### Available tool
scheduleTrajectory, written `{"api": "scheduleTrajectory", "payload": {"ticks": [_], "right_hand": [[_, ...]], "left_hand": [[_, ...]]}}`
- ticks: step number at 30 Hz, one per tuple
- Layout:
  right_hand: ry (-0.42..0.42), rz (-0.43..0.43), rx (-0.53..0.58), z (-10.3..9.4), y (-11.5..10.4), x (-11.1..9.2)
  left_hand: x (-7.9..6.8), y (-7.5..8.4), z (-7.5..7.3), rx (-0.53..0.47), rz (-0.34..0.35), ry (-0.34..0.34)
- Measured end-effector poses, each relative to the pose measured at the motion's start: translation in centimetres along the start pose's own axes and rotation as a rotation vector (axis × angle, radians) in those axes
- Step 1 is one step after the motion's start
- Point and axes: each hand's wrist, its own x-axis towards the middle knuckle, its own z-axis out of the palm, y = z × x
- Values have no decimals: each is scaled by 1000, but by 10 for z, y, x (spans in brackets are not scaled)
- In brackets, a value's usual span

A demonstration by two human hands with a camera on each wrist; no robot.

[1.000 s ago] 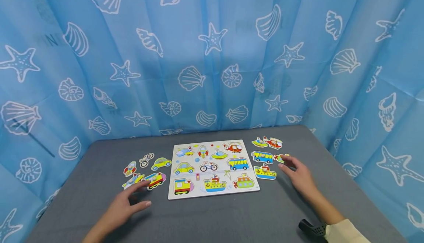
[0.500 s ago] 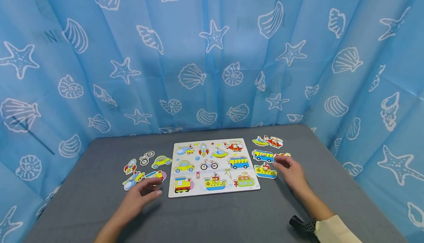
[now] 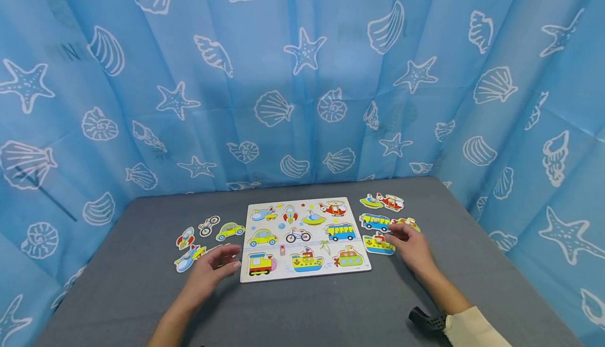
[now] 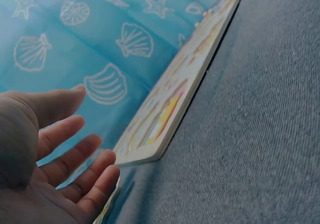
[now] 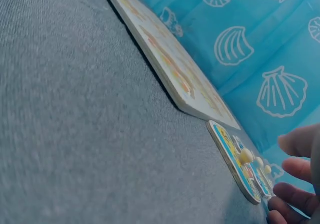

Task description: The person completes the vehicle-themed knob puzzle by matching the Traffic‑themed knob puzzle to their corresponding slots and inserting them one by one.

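A white wooden peg puzzle board [image 3: 283, 268] with vehicle pictures lies on the grey table. My left hand [image 3: 208, 273] hovers beside its left edge, fingers loosely bent and holding nothing; the left wrist view shows the palm [image 4: 60, 184] bare. Beneath that hand the train piece is almost wholly hidden. On the other side, my right hand [image 3: 413, 250] is close to the boat piece [image 3: 379, 244] and the bus piece [image 3: 375, 222]. In the right wrist view its fingers [image 5: 297, 169] are apart and stay off the boat piece's wooden knob [image 5: 245, 156]. The submarine piece [image 3: 410, 223] is partly covered by the right hand.
Left of the board lie a rocket piece [image 3: 186, 238], bicycle piece [image 3: 208, 226], green car piece [image 3: 230, 231] and plane piece [image 3: 190, 258]. A flying saucer piece [image 3: 371, 201] and helicopter piece [image 3: 390, 202] lie at the back right. A blue shell-patterned curtain [image 3: 302, 126] hangs behind the table.
My left hand has moved right, from the plane and train pieces towards the board's edge. My right hand has shifted slightly left and towards me, uncovering more of the submarine piece. No piece has moved noticeably.
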Motion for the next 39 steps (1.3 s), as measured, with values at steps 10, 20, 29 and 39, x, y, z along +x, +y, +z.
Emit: {"api": "scheduleTrajectory", "payload": {"ticks": [10,20,29,39], "right_hand": [[-58,-192,-152,4,9,4],[-31,-331,-236,6,11,4],[-49,-310,-272,7,11,4],[-45,-340,-313,8,10,8]], "left_hand": [[6,-8,0,62,-64,-34],[18,-7,5,329,-12,-133],[18,-4,12,489,23,-157],[22,-3,13,566,44,-203]]}}
